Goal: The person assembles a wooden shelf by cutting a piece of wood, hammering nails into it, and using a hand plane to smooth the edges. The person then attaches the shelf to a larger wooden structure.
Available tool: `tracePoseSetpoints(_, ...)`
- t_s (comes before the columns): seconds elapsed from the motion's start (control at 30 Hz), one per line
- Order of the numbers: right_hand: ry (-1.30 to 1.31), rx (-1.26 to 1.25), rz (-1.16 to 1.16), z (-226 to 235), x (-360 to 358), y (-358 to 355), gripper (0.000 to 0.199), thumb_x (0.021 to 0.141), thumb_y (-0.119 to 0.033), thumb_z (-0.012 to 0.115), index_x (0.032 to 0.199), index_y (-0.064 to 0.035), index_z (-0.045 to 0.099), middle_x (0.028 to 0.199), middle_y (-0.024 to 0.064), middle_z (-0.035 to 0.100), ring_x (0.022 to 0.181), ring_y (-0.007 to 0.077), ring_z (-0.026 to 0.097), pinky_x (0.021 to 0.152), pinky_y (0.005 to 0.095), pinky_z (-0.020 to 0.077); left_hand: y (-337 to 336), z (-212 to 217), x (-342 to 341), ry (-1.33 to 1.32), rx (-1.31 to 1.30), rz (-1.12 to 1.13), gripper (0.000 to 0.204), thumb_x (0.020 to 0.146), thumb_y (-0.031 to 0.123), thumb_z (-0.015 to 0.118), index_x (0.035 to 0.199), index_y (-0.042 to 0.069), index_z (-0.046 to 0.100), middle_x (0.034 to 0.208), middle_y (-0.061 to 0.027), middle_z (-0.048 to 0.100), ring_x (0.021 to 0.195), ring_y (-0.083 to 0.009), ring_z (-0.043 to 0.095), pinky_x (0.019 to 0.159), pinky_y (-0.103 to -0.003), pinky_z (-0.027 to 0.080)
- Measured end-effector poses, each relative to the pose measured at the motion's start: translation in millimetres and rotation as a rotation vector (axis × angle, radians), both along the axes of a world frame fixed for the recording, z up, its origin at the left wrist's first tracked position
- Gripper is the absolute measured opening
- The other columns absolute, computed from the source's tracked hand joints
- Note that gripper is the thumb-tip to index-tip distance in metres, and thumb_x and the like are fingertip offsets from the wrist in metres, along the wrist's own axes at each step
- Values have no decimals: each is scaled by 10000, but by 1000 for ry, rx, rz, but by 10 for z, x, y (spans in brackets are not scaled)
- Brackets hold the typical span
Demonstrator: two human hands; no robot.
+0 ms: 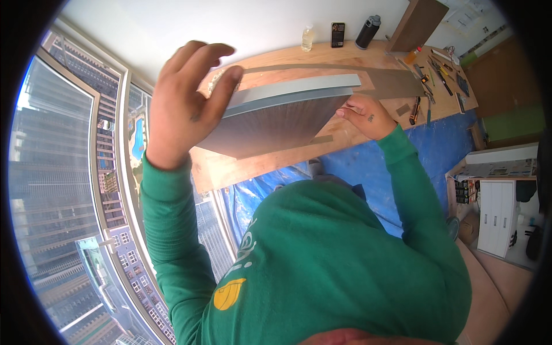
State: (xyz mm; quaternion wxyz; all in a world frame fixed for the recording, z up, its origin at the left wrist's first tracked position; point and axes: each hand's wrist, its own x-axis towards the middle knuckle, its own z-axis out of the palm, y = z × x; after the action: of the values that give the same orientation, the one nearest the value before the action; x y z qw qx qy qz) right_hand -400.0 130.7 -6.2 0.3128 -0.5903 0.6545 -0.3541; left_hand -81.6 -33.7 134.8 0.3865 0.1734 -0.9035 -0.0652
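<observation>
A brown wood-grain panel (276,127) stands on edge on the wooden worktable in front of me. A pale grey strip (299,87) runs along its top edge. My left hand (187,98) is raised at the panel's left end, its fingers curved and spread apart. The left thumb is close to the strip's end; whether it touches cannot be made out. At the panel's right end, my right hand (365,117) has thumb and fingers closed on the side edge, below the strip. Part of the right fingers is hidden.
The worktable (215,171) carries a brown flat board (397,82) and scattered hand tools (440,75) on the right. A clear bottle (307,38), phone (337,34) and dark flask (368,32) stand along the wall. Windows (57,144) rise at left; blue sheeting (368,164) hangs below the table.
</observation>
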Motion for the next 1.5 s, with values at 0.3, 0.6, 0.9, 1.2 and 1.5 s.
tracePoseSetpoints(0.3,-43,-82,-133,-684,64,-102,350,897,-267,798,1140,-24,734,951,165,738,757,241,670,717,342,533,-254,-208,-391,-366,323,-57,604,997,575,608,1201,16,716,999,-173,712,907,-315,701,804,-411,561)
tracePoseSetpoints(0.6,-42,-66,-129,-1116,44,-150,419,845,-391,833,1031,-24,759,927,178,748,805,305,691,775,400,528,-227,-140,-448,-420,391,-35,617,1004,575,594,1227,10,703,1036,-207,724,980,-312,703,861,-409,552)
tracePoseSetpoints(0.9,14,-241,42,328,-90,-230,429,864,-417,832,1034,-27,773,826,119,727,759,175,628,750,333,510,-154,-127,-441,-439,416,-33,592,1011,543,602,1240,5,699,1075,-220,728,986,-319,717,863,-412,564)
tracePoseSetpoints(1.2,-94,-253,-85,-68,38,-176,492,824,-429,870,1043,-2,764,875,124,732,808,199,655,772,329,521,-123,-112,-439,-455,418,-42,598,1011,544,601,1248,4,696,1079,-219,730,972,-319,723,841,-402,572)
tracePoseSetpoints(1.5,-92,-130,-72,-934,-28,-198,544,805,-512,855,1023,-21,774,920,174,748,863,288,707,797,385,535,-173,-129,-477,-510,419,-25,604,1022,545,588,1266,1,685,1060,-203,735,950,-300,717,838,-404,565)
